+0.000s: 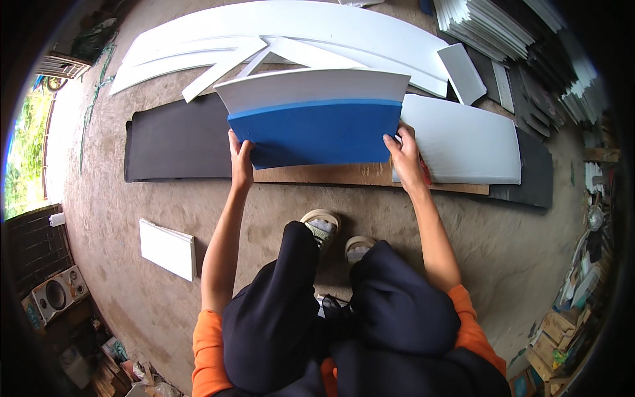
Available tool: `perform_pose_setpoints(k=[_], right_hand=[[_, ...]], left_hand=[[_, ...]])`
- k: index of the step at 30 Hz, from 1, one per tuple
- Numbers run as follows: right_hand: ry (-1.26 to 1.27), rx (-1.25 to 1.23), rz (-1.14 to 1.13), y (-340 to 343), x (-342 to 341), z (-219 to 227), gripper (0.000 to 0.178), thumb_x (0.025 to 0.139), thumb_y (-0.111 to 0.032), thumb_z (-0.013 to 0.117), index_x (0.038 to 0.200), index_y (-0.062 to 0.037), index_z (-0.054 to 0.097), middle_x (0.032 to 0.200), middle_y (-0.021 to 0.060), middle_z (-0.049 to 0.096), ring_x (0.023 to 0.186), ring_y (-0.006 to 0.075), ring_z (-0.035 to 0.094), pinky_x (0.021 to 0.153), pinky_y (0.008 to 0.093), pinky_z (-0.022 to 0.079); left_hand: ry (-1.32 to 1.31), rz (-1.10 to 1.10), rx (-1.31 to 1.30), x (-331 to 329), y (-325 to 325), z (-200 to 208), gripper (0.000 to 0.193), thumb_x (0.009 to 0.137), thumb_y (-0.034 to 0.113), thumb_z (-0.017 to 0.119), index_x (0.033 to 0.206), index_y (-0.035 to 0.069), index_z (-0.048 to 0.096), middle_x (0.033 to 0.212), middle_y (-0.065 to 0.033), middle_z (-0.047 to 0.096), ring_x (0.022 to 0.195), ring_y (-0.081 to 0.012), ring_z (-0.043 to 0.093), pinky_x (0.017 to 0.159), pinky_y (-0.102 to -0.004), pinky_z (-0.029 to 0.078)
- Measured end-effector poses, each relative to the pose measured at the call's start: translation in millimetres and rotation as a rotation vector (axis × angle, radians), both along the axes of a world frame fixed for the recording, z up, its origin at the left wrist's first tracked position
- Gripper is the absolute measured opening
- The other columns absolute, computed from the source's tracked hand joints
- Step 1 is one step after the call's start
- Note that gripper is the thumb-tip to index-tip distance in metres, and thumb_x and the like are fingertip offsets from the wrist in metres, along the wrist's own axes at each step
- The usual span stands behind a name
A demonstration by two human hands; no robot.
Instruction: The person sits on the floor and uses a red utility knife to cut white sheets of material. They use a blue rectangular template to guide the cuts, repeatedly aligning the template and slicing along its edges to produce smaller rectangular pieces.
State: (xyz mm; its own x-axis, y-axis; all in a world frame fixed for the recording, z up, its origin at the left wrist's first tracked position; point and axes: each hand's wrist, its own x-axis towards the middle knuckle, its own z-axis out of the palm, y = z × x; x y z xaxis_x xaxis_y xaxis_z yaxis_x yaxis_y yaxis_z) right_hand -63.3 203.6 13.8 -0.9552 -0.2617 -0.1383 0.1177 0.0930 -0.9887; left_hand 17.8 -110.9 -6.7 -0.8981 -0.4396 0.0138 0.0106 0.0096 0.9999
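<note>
Both my hands hold a blue foam sheet up in front of me, with a white sheet showing above its far edge. At the blue sheet's left end my left hand is closed, thumb on the near face. My right hand grips the right end the same way. How far the fingers reach behind the sheets is hidden. Below them lies a brown board on a long dark grey sheet. A wide white sheet lies right of my right hand. Something red shows beside that hand, mostly covered.
Long white sheets and loose white strips lie across the far floor. White sheets are stacked at the far right. A small white stack sits left of my legs. A speaker stands at the left; wood scraps lie right.
</note>
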Motion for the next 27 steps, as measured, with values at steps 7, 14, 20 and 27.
perform_pose_setpoints(k=[7, 14, 20, 27], right_hand=[[0.022, 0.169, 0.169, 5, -1, -7, 0.067, 0.089, -0.019, 0.048, 0.134, 0.0068, 0.006, 0.139, 0.0224, 0.016, 0.131, 0.0266, 0.014, 0.106, 0.0336, 0.013], [-0.015, 0.294, 0.197, -4, -3, 0, 0.077, 0.091, -0.027, 0.044, 0.131, 0.0118, -0.009, 0.141, 0.027, 0.005, 0.133, 0.0285, 0.004, 0.107, 0.033, 0.008], [-0.018, 0.316, 0.194, -6, -1, 2, 0.08, 0.091, -0.031, 0.045, 0.131, 0.0137, -0.008, 0.14, 0.0288, 0.004, 0.133, 0.0296, 0.003, 0.107, 0.033, 0.008], [0.088, 0.165, 0.2, 2, -9, -33, 0.085, 0.088, -0.034, 0.05, 0.13, 0.0155, -0.005, 0.136, 0.0294, 0.01, 0.129, 0.0303, 0.009, 0.104, 0.0331, 0.012]], left_hand=[[0.006, -0.029, 0.159, 5, 0, -34, 0.069, 0.076, 0.01, 0.048, 0.136, 0.008, 0.015, 0.118, -0.003, 0.034, 0.101, -0.0134, 0.035, 0.088, -0.0259, 0.031], [-0.017, -0.049, 0.125, 7, -6, -44, 0.069, 0.078, 0.013, 0.048, 0.138, 0.008, 0.013, 0.114, -0.0019, 0.036, 0.092, -0.0118, 0.037, 0.08, -0.0235, 0.034], [-0.021, -0.042, 0.101, 13, -2, -35, 0.072, 0.08, 0.016, 0.048, 0.14, 0.009, 0.008, 0.121, -0.0027, 0.033, 0.099, -0.0119, 0.036, 0.085, -0.0252, 0.033], [0.044, -0.025, 0.111, 14, -8, -43, 0.068, 0.08, 0.01, 0.047, 0.138, 0.007, 0.012, 0.123, -0.0063, 0.035, 0.104, -0.0147, 0.038, 0.09, -0.0291, 0.034]])
